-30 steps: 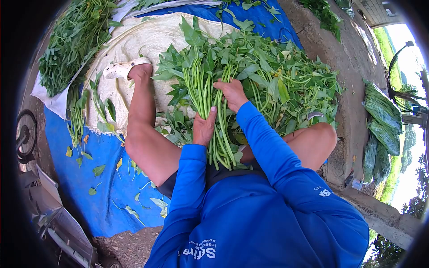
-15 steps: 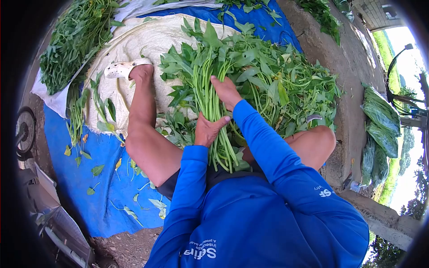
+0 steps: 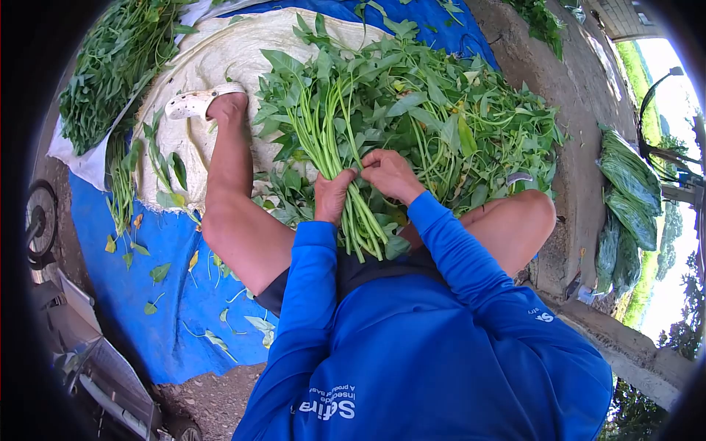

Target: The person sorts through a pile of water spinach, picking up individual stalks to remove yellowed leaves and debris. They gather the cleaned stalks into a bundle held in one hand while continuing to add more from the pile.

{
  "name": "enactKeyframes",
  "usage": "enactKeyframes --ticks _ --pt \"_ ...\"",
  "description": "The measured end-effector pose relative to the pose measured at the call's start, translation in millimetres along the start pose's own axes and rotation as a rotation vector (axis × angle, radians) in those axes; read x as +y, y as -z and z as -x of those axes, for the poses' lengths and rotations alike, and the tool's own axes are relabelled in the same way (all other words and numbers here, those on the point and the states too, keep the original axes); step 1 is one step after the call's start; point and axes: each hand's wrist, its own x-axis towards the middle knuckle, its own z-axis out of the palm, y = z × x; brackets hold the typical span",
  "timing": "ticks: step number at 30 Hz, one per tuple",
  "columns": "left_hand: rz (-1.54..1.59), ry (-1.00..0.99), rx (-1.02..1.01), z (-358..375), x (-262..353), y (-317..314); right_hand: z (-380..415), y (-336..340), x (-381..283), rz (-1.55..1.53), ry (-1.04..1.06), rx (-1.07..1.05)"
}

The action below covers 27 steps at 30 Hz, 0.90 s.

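Observation:
A bunch of water spinach (image 3: 320, 136), long green stems with leaves at the far end, is gripped around its lower stems by my left hand (image 3: 333, 197). The stem ends stick out below that hand, over my lap. Just right of the bunch, my right hand (image 3: 392, 177) has its fingers pinched on a single stem that runs up beside the others. The fingertips are partly hidden. Under and right of both hands spreads a loose heap of water spinach (image 3: 471, 140), some leaves yellowed.
A cream sheet (image 3: 220, 55) lies over a blue tarp (image 3: 169, 309) scattered with fallen leaves. Piled greens (image 3: 110, 81) stand at upper left. A curved blade (image 3: 519, 177) rests on the heap by my knee. Plastic-wrapped green bundles (image 3: 625, 191) sit at right.
My right hand has left the middle of the bunch and moved down to its right side, now pinching one stem. The bunch has tilted left in my left hand.

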Motion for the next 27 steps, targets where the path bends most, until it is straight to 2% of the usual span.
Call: enactKeyframes --ticks 2,5,8,9,11,13,15,18,20,22,25,27 --pt "-0.004 0.010 -0.010 -1 -3 2 7 -16 17 -0.004 0.086 0.076" --pt "0.032 -0.060 -0.024 4 -2 -3 23 -28 7 -0.118 0.239 0.273" --pt "-0.011 -0.045 0.030 0 -7 3 30 -31 0 0.013 0.231 0.074" --pt "-0.001 -0.022 0.037 -2 -8 3 30 -29 2 0.115 0.308 -0.038" --pt "-0.030 -0.002 0.047 -5 -7 9 29 -11 11 -0.056 0.369 -0.136" --pt "-0.135 -0.045 0.088 4 16 6 12 26 19 -0.026 0.088 0.163" --pt "-0.101 -0.113 0.126 6 31 6 -22 49 76 0.463 0.040 0.578" --pt "-0.032 -0.163 0.143 6 49 2 -43 65 103 0.717 -0.022 0.403" --pt "-0.048 -0.168 0.167 0 50 5 -54 73 98 0.693 -0.094 0.371" --pt "-0.056 -0.168 0.176 -6 49 13 -59 83 81 0.566 -0.148 0.384" --pt "-0.068 -0.093 0.186 -6 48 16 -54 123 55 0.500 -0.123 0.297" --pt "-0.089 -0.094 0.203 -4 48 10 -16 162 -2 0.502 -0.108 0.289"
